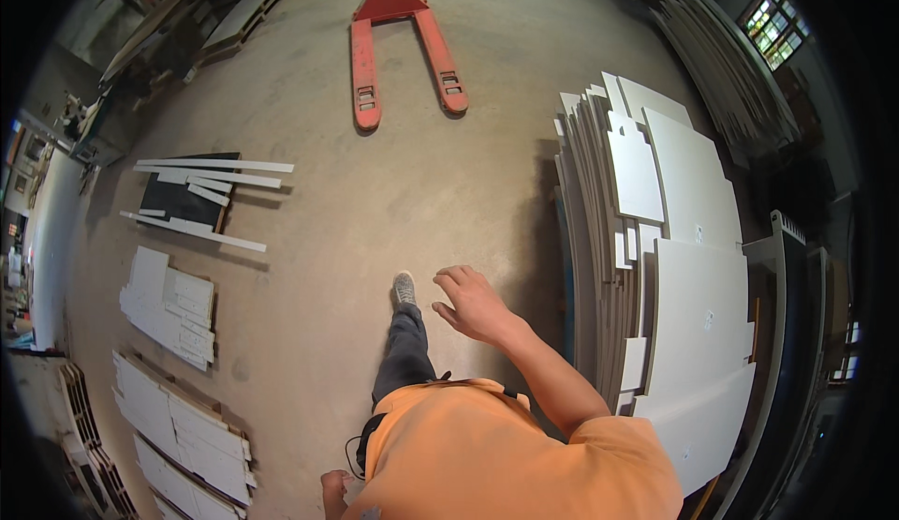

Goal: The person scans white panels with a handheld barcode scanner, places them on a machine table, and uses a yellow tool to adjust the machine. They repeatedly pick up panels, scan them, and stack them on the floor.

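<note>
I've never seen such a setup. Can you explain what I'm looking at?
This is a person in an orange short-sleeved shirt, seen from a fisheye camera on their head, looking down. The bare right hand is open and empty; the bare left hand shows only partly, with nothing visible in it. On the brownish floor ahead stands a red metal pallet jack with two forks. At left, thin white strips lie across a black rectangular panel; at right rises a stack of flat white boards.

- A brownish floor [318,286], smudged in places, spread beneath.
- A red pallet jack [387,3] stood on it.
- A black panel [175,200] lay leftward, bearing white strips [215,164].
- Piles of white boards [173,307] lay nearer.
- Rightward rose a stack of white panels [702,300].
</note>
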`<state>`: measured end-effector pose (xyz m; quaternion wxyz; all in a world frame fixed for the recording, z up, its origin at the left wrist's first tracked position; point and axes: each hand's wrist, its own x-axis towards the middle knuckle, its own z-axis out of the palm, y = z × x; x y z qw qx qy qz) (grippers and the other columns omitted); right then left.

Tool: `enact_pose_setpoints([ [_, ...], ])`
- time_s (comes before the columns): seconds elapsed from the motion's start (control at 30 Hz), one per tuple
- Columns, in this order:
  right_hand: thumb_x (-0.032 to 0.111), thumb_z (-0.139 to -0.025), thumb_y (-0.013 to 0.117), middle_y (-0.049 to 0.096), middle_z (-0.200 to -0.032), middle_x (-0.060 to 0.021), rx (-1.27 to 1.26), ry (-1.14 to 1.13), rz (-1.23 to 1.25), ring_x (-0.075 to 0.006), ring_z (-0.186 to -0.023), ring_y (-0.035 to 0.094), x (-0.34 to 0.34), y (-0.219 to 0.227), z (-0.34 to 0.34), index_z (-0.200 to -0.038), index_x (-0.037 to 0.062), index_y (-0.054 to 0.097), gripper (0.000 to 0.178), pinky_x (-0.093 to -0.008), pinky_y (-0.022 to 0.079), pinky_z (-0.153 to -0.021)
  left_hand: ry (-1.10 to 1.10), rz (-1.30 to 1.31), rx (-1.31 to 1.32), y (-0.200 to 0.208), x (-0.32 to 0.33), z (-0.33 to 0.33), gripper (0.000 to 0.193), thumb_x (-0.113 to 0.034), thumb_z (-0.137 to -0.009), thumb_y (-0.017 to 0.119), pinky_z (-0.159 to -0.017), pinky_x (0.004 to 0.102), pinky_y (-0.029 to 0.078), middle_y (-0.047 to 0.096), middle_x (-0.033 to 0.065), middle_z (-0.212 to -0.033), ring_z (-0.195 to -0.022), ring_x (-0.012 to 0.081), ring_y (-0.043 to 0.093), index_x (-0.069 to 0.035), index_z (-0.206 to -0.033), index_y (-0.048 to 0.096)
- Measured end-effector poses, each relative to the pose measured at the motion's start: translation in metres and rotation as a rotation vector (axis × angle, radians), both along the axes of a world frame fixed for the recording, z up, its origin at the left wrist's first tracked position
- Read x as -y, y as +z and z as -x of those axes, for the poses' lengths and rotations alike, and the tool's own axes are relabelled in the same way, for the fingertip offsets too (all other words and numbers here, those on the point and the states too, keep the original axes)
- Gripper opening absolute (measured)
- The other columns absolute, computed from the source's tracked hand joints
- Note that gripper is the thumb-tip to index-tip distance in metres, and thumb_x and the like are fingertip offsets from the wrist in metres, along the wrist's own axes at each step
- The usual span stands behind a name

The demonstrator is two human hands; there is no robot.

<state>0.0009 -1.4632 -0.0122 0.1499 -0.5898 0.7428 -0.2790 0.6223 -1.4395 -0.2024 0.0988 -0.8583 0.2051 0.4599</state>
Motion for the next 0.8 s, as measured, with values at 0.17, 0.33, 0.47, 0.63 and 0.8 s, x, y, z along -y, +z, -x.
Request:
enact_pose_setpoints([
  [0.17,0.024,-0.087,0.071,0.062,-0.117,-0.0176,-0.042,-0.081,-0.455,-0.0349,-0.112,0.058,0.080,-0.024,0.086,-0.117,-0.0001,0.060,0.040,-0.0457,0.048,-0.096,-0.092,-0.086,-0.038,-0.031,0.200,0.133,0.032,-0.025,-0.098,0.048,-0.033,0.0373,0.030,0.061,0.0132,-0.065,-0.060,0.0342,0.071,0.003,-0.087,0.060],
  [0.33,0.026,-0.092,0.067,0.064,-0.115,-0.0214,0.165,-0.369,-0.321,-0.0389,-0.111,0.059,0.109,0.001,0.200,-0.121,-0.0019,0.059,0.041,-0.0468,0.049,-0.095,-0.584,0.169,-0.166,-0.035,0.509,0.403,0.067,-0.057,-0.102,0.028,-0.034,0.0402,0.035,0.058,0.0131,-0.057,-0.056,0.0352,0.070,-0.003,-0.071,0.053],
  [0.47,0.025,-0.092,0.066,0.065,-0.117,-0.0231,0.197,-0.705,-0.325,-0.0398,-0.113,0.059,0.128,-0.010,0.299,-0.120,-0.0025,0.060,0.040,-0.0471,0.048,-0.096,-1.081,0.532,-0.285,0.023,0.678,0.745,0.087,-0.069,-0.100,0.024,-0.046,0.0443,0.048,0.063,0.0118,-0.054,-0.055,0.0280,0.068,-0.001,-0.056,0.058],
  [0.63,0.029,-0.092,0.067,0.065,-0.116,-0.0236,0.273,-0.744,-0.523,-0.0392,-0.113,0.060,0.181,-0.056,0.439,-0.120,-0.0012,0.059,0.042,-0.0476,0.048,-0.098,-1.455,0.993,-0.599,0.109,0.687,1.053,0.078,-0.053,-0.104,0.035,-0.065,0.0496,0.048,0.058,0.0231,-0.055,-0.060,0.0410,0.064,0.007,-0.063,0.063],
  [0.8,0.026,-0.093,0.064,0.064,-0.119,-0.0244,0.391,-0.637,-0.561,-0.0405,-0.114,0.059,0.249,-0.049,0.612,-0.120,-0.0005,0.058,0.039,-0.0489,0.048,-0.098,-1.673,1.104,-0.541,0.079,0.682,1.142,0.067,-0.045,-0.104,0.040,-0.071,0.0529,0.047,0.061,0.0323,-0.070,-0.070,0.0504,0.062,0.011,-0.077,0.067],
])
